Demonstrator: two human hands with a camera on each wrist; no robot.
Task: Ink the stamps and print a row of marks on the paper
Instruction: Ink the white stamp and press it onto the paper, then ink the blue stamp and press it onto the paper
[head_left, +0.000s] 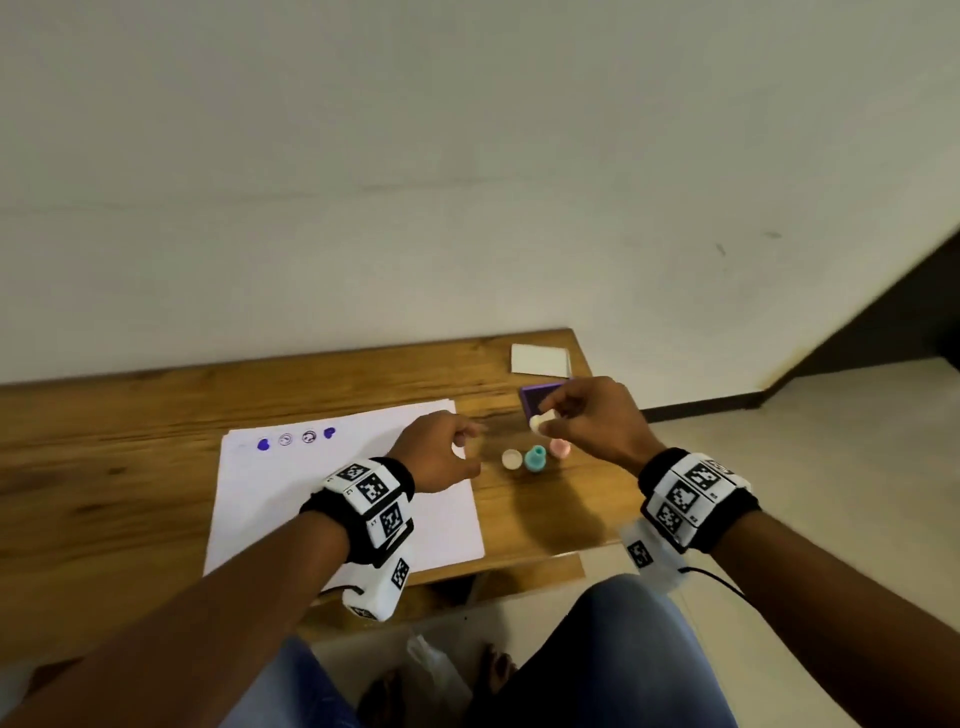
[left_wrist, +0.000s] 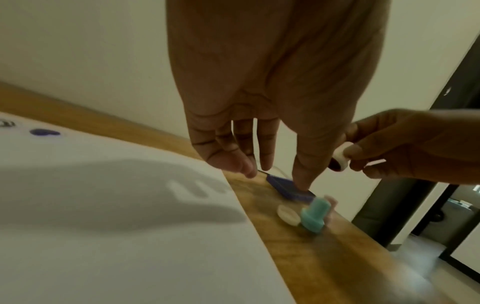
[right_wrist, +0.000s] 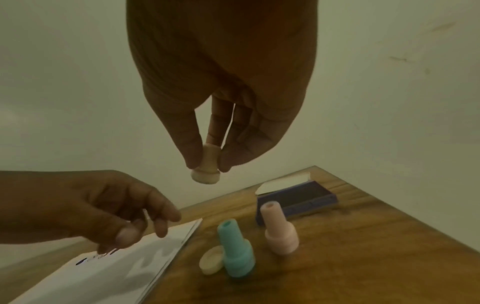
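Right hand (right_wrist: 221, 86) raised above the table, thumb and fingers pinching the stem of a small cream stamp (right_wrist: 205, 166), printing face down and clear of every surface. In the head view this stamp sits in the air just in front of the purple ink pad (head_left: 540, 397).

Left hand (head_left: 441, 452) hovers over the right edge of the paper (head_left: 291, 499), fingers loosely curled and spread, holding nothing. Its shadow falls on the sheet.

Paper lies flat on the wooden table (head_left: 104, 441), left of the stamps. A row of four marks (head_left: 296, 439) runs along its far edge: a solid purple heart at each end, two round outlined prints between them.

On the bare wood just right of the paper, three items close together: a cream cap (right_wrist: 211, 261) lying beside a teal stamp (right_wrist: 235, 248) standing upright, and a pink stamp (right_wrist: 279, 228) upright just behind it, nearer the ink pad. Ink pad open, dark surface up. A white card (head_left: 540, 359) lies beyond the pad at the table's far corner, near the wall.
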